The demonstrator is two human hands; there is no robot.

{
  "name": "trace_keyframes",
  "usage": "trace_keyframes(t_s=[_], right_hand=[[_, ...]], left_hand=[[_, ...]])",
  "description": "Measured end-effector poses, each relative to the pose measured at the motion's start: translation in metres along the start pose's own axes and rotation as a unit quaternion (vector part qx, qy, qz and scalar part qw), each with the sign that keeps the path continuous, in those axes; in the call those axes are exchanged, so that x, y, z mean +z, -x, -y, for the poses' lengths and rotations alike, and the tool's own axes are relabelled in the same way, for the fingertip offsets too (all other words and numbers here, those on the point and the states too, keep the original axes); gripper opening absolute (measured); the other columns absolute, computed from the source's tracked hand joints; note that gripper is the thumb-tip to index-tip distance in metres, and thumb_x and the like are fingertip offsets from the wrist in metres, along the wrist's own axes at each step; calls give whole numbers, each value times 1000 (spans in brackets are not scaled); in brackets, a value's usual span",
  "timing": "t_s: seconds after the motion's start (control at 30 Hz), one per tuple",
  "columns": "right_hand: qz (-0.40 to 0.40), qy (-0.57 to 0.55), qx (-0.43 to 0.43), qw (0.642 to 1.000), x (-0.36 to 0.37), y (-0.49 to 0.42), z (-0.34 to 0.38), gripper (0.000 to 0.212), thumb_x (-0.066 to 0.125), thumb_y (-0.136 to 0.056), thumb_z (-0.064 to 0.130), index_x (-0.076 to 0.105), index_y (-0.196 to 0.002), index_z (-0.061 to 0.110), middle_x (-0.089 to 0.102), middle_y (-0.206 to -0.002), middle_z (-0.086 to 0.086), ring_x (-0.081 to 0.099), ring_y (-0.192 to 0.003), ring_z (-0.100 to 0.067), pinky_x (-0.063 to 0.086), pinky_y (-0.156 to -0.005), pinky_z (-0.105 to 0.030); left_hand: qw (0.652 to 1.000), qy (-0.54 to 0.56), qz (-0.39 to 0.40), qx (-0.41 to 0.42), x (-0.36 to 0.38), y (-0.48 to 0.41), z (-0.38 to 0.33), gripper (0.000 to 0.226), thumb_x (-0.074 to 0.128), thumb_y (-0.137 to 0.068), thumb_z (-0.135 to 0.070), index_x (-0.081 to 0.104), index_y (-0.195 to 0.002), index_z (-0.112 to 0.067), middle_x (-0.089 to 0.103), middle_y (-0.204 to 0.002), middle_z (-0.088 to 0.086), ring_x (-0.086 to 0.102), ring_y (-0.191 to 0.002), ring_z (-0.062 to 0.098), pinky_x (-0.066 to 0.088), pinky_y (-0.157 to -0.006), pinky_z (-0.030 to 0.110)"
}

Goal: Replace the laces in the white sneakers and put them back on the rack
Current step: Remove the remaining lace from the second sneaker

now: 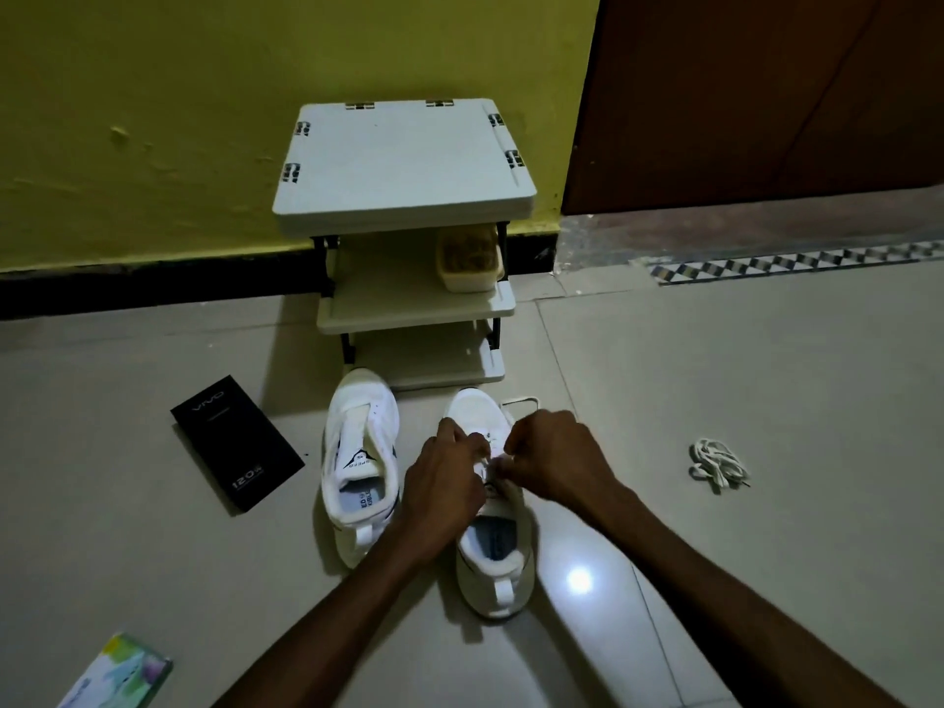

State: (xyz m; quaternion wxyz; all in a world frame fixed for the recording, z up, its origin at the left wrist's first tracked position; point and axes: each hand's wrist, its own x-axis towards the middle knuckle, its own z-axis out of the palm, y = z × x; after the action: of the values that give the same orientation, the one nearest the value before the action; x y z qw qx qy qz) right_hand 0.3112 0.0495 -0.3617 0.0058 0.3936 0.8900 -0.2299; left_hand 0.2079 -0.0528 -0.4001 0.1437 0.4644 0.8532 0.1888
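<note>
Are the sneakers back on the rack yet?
No, the left sneaker and the right sneaker stand on the floor in front of the rack.

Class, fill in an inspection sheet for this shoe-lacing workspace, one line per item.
Surface: pale tiled floor.
Job's things: unlaced sneaker and sneaker being laced in front of the rack; loose laces on the floor.
Clutter: black box, colourful box, tub on a rack shelf.
Grippers: left hand and right hand pinch the lace.
Cables: nothing seen.
Surroundings: yellow wall, brown door.
</note>
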Motion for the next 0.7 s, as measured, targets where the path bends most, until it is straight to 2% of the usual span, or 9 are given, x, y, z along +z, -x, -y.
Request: trace_keyframes(t_s=[0.17, 0.3, 0.37, 0.4, 0.5, 0.53, 0.57, 0.67, 0.7], right_hand=[[15, 43, -36, 998, 21, 5, -9, 45, 64, -88, 41, 41, -55, 21, 42, -56, 3, 43, -51, -10, 25, -48, -19], [2, -85, 26, 996, 22, 4, -21, 27, 67, -77, 20, 58, -54, 10, 55, -53, -11, 54, -52, -20, 30, -46, -22], [-3, -110, 42, 993, 22, 6, -23, 18, 66, -70, 20, 62, -56, 11, 56, -52, -9, 52, -50, -17, 30, -44, -21], [-6, -105, 43, 994, 24, 7, -23, 17, 65, -70, 21, 61, -57, 11, 54, -51, -7, 49, -48, -15, 27, -43, -19], [-20, -62, 38, 997, 31, 8, -19, 18, 65, -76, 20, 66, -66, 6, 60, -58, -9, 51, -52, -17, 25, -42, -18], [-22, -60, 39, 997, 32, 7, -18, 18, 65, -77, 20, 66, -66, 6, 58, -56, -8, 50, -51, -16, 25, -41, -18], [-22, -59, 41, 997, 31, 7, -16, 19, 66, -77, 20, 64, -63, 7, 53, -52, -4, 48, -49, -14, 25, -41, -18], [-19, -58, 47, 997, 30, 5, -15, 20, 68, -75, 20, 59, -59, 12, 42, -47, 2, 47, -48, -12, 28, -43, -21], [-18, -61, 49, 997, 30, 5, -14, 19, 69, -75, 20, 61, -60, 11, 44, -48, 2, 49, -49, -14, 31, -43, -22]], left_hand=[[1000, 2, 17, 22, 1, -7, 7, 36, 57, -85, -13, 62, -117, -28, 43, -123, 2, 53, -107, 23, 48, -82, 32], [998, 24, 26, 43, 8, -13, 9, 30, 59, -83, -5, 68, -105, -24, 45, -121, 0, 46, -111, 20, 47, -87, 33], [980, 197, 7, -1, 8, -16, 6, 32, 61, -78, 7, 69, -84, -23, 56, -105, 0, 52, -102, 19, 48, -82, 29], [933, 350, 7, -81, 3, -19, 4, 35, 58, -76, 14, 67, -78, -20, 61, -94, 1, 57, -93, 20, 50, -74, 27], [602, 753, 18, -264, -14, -25, 7, 28, 48, -77, 13, 65, -67, -7, 61, -68, 8, 57, -67, 20, 49, -67, 28], [563, 783, 23, -264, -17, -28, 8, 23, 51, -80, 8, 63, -65, -6, 57, -64, 8, 53, -63, 20, 47, -70, 30], [593, 763, 28, -256, -23, -31, 9, 18, 56, -83, 1, 62, -68, -6, 52, -62, 7, 51, -60, 18, 46, -71, 31], [897, 402, 141, -120, -36, -42, 14, 23, 69, -88, -27, 70, -77, -7, 59, -66, 8, 55, -59, 15, 49, -66, 25], [953, 217, 206, -46, -40, -47, 16, 27, 70, -86, -38, 75, -79, -12, 67, -72, 7, 60, -66, 15, 49, -67, 26]])
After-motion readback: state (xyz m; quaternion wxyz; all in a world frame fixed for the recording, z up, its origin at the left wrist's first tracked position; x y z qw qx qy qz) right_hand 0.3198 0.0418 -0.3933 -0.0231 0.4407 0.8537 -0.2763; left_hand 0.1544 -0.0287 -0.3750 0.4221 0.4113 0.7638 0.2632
